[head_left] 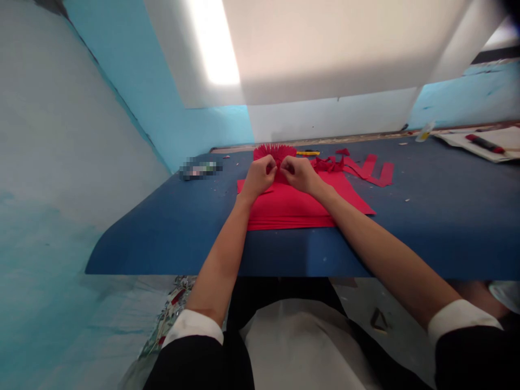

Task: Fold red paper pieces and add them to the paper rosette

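Two bare hands meet at the middle of a dark blue surface (162, 227), both pinched on one red paper piece. The left hand (259, 177) curls into a loose fist, its fingers (270, 164) closed on the near left edge of a red pleated paper fan (275, 152). The right hand (298, 173) mirrors it just beside, fingers (286, 167) drawn together on the same fan's near right edge, knuckles almost touching those of the left. The fan stands half upright behind the hands, its ribs spreading away from the person.

Under both wrists lies a stack of flat red paper sheets (292, 208), reaching to the near edge of the surface. Right of the fan, crumpled red paper scraps (327, 164) sit beside several loose red paper strips (371, 170) lying at angles. A yellow tool (307, 153), too small to identify, lies just behind the fan. Far to the right, white paper (491, 142) carries a red and black pen-like object (484, 143), well apart from the hands. Pale walls and blue panels close in the left side.
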`<state>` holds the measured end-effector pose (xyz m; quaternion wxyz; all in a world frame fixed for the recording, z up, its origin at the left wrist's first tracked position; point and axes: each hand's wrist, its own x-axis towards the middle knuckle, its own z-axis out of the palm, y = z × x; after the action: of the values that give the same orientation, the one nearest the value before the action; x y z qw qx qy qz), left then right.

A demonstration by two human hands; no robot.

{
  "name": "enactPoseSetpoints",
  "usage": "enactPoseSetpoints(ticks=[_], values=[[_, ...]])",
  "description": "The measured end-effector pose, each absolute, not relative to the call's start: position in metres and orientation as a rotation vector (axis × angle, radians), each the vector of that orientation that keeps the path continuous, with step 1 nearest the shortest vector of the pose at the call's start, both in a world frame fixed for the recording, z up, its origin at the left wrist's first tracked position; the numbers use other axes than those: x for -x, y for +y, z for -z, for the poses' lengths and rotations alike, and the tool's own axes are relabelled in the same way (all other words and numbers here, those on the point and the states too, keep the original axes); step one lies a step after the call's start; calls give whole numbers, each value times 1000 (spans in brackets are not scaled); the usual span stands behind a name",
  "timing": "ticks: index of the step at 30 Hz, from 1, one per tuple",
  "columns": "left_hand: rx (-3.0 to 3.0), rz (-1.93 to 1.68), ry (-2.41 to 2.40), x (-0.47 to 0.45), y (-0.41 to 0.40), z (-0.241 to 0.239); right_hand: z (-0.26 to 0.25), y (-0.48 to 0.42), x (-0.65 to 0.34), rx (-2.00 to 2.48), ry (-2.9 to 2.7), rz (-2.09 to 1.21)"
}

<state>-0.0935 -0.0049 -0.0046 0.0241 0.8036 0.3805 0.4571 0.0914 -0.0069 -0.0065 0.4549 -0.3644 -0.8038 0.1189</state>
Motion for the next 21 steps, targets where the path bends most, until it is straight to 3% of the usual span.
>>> enactPoseSetpoints(ticks=[21], values=[[-2504, -1403, 1155, 94, -4, 6, 6, -9, -92, 875, -2021, -328]])
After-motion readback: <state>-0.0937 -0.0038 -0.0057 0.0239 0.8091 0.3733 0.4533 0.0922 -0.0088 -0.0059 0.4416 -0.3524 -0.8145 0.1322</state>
